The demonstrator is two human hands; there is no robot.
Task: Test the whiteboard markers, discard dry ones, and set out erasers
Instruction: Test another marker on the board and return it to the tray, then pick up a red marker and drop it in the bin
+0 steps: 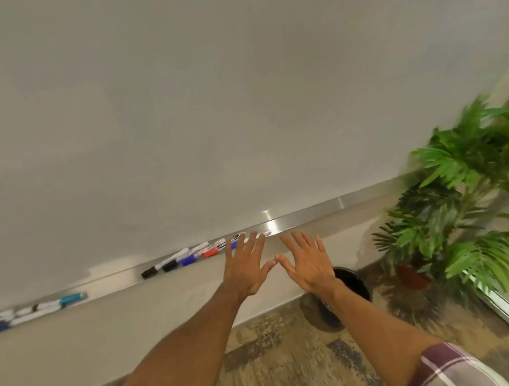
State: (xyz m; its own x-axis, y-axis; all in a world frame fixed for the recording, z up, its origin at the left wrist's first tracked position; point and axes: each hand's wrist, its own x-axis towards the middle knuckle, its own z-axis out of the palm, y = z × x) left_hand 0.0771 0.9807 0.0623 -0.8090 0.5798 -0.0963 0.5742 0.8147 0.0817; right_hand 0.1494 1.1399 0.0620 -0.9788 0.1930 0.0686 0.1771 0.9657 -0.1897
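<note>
Plaid sleeves (pixel 452 366) sat lowest in view, both forearms reaching up toward the marker tray (pixel 309 213).

Hands: left hand (pixel 246 263) and right hand (pixel 306 262) were both spread flat with fingers straight, holding nothing. The thumb tips nearly met between them. Whether the fingertips touched the tray could not be told; the frame was motion-blurred.

Task items: the main cluster of markers (pixel 191 254) lay in the tray, with black, blue and red caps visible. Its right end sat just behind the left hand's fingertips, and the rest ran off to the left along the tray. Long axes ran end to end, parallel to the tray's length. A second group (pixel 37 309) lay well apart at the tray's far left, one piece with a teal end. No eraser could be made out with certainty.

Judgement: the left hand was the nearer to the cluster. A pick would call for closing across a barrel, perpendicular to the tray's run. No marker was yet in hand, so testing looked not yet started.

Surroundings: the whiteboard (pixel 179 107) above the tray looked unmarked. A dark round bin (pixel 353 279) stood on the floor below the tray, partly hidden under the right wrist; it was a likely place for dry markers. A potted plant (pixel 475 190) stood past the tray's right end. Mottled carpet (pixel 290 357) lay below.
</note>
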